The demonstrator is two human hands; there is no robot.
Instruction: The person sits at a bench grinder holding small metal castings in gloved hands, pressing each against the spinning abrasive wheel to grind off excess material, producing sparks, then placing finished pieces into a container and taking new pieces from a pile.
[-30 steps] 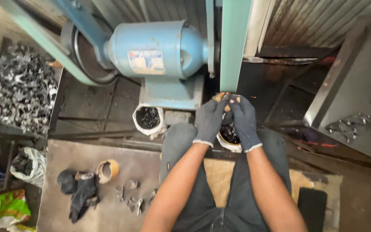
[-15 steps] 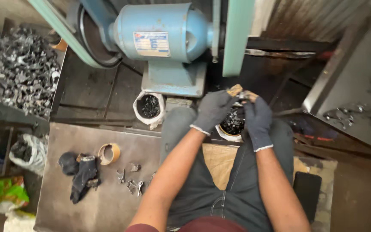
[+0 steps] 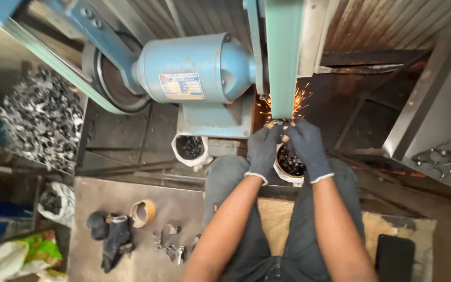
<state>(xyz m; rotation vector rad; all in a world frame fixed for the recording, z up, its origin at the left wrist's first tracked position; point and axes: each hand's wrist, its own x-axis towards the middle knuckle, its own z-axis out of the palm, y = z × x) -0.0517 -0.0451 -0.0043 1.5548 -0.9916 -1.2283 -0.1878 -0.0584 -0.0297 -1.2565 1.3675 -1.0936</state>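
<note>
A blue motor (image 3: 194, 78) dominates the view, driving a green sanding belt (image 3: 283, 57) that runs down to just above the person's gloved hands. To the left lies a heap of grey metal parts (image 3: 40, 122); a grey tray (image 3: 434, 125) with a few finished pieces sits to the right. Below the belt, between the knees, stands a white bucket (image 3: 288, 167) of dark parts, with a second one (image 3: 189, 149) beside it. The left hand (image 3: 264, 149) and right hand (image 3: 306, 146) come together fingertip to fingertip, both pinched shut on a small metal piece (image 3: 280, 125) — it sits directly ahead of the grip, pressed up against the belt's lower end where sparks (image 3: 288, 99) fan out. Its long axis cannot be told. Both forearms reach forward, roughly parallel, wrists slightly bent inward — neither hand clearly nearer.
</note>
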